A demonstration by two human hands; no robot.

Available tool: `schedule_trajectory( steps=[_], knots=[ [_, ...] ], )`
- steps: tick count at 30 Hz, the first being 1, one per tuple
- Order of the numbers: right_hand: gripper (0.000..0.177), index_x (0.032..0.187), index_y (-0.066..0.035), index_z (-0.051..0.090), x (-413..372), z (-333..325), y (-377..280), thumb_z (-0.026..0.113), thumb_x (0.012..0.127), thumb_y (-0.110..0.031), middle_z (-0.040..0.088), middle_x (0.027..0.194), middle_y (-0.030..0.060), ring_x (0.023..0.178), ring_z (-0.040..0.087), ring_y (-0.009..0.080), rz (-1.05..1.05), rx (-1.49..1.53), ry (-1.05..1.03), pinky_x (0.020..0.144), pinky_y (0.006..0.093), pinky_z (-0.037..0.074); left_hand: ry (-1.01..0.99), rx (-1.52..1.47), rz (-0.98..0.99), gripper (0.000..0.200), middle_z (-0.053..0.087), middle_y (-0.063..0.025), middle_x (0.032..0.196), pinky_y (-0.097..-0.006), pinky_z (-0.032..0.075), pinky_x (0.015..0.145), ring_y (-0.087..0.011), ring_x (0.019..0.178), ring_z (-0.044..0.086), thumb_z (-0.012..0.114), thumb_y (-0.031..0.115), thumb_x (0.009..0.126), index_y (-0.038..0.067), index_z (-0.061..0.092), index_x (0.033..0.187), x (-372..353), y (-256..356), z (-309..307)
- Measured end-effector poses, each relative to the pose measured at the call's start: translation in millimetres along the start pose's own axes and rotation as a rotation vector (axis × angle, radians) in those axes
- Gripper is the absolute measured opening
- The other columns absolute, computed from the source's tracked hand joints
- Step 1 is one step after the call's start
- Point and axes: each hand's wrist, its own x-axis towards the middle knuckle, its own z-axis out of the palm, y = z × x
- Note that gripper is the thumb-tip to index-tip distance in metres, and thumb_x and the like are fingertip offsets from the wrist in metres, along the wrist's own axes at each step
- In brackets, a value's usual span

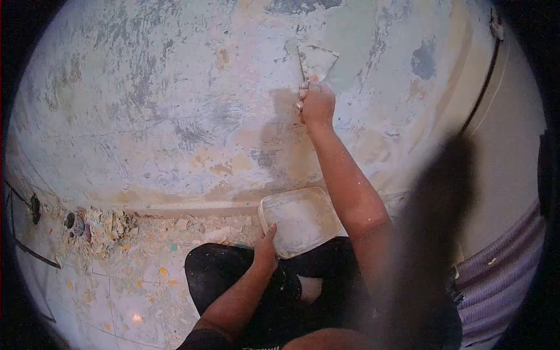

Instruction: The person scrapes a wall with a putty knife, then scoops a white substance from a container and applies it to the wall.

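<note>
My right hand [318, 105] is closed around the handle of a putty knife [318, 61], its wide blade against the patchy wall [233, 87]. Whitish filler coats the blade, and the handle is mostly hidden in my fist. My left hand [266, 251] grips the near left edge of a shallow, whitish plastic tub [300, 221]. The tub rests at my lap, tilted so that its inside shows, with pale residue smeared over the bottom.
Paint flakes and plaster debris [111, 233] lie along the wall's foot and over the tiled floor [128, 309]. A dark cable [487, 76] runs down at the right. Purple ribbed material [501, 280] lies at the lower right. A dark blur covers part of the right side.
</note>
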Motion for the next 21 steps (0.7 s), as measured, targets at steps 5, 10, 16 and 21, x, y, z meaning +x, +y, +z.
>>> schedule_trajectory(
  steps=[5, 10, 16, 21],
  knots=[
    [0.039, 0.083, -0.001, 0.058, -12, -9, 11, 0.049, 0.104, -0.033, 0.054, 0.06, 0.0046, 0.044, 0.05, 0.0151, -0.028, -0.142, 0.017, 0.039, 0.0321, 0.04, 0.002, -0.01, -0.037, 0.057, 0.053, -0.0178, 0.135, -0.0513, 0.049, 0.1, -0.0351, 0.121, 0.056, 0.058, 0.024, 0.099, 0.003, 0.035, 0.147, 1, 2, -1],
    [0.04, 0.081, -0.001, 0.06, -15, -6, -9, 0.049, 0.103, -0.032, 0.055, 0.06, 0.0054, 0.044, 0.051, 0.0151, 0.062, 0.016, 0.017, 0.041, 0.0316, 0.041, 0.038, 0.019, -0.054, 0.057, 0.052, -0.0171, 0.136, -0.0518, 0.049, 0.1, -0.0358, 0.123, 0.054, 0.056, 0.025, 0.1, 0.005, 0.034, 0.148, -6, 5, 6],
    [0.039, 0.081, 0.0, 0.06, 2, -3, 8, 0.05, 0.103, -0.03, 0.056, 0.06, 0.0061, 0.045, 0.052, 0.016, -0.056, -0.141, 0.004, 0.041, 0.0321, 0.041, -0.02, 0.011, -0.017, 0.057, 0.053, -0.0165, 0.135, -0.052, 0.049, 0.1, -0.0364, 0.122, 0.055, 0.056, 0.025, 0.1, 0.007, 0.034, 0.149, 3, -4, -5],
    [0.041, 0.081, 0.001, 0.061, -12, -9, 9, 0.051, 0.103, -0.032, 0.056, 0.059, 0.0074, 0.045, 0.052, 0.018, 0.0, -0.084, -0.01, 0.042, 0.0338, 0.042, 0.005, -0.001, -0.003, 0.056, 0.053, -0.0167, 0.136, -0.0513, 0.048, 0.101, -0.036, 0.122, 0.055, 0.057, 0.024, 0.1, 0.006, 0.035, 0.148, -3, 2, 2]
  ],
)
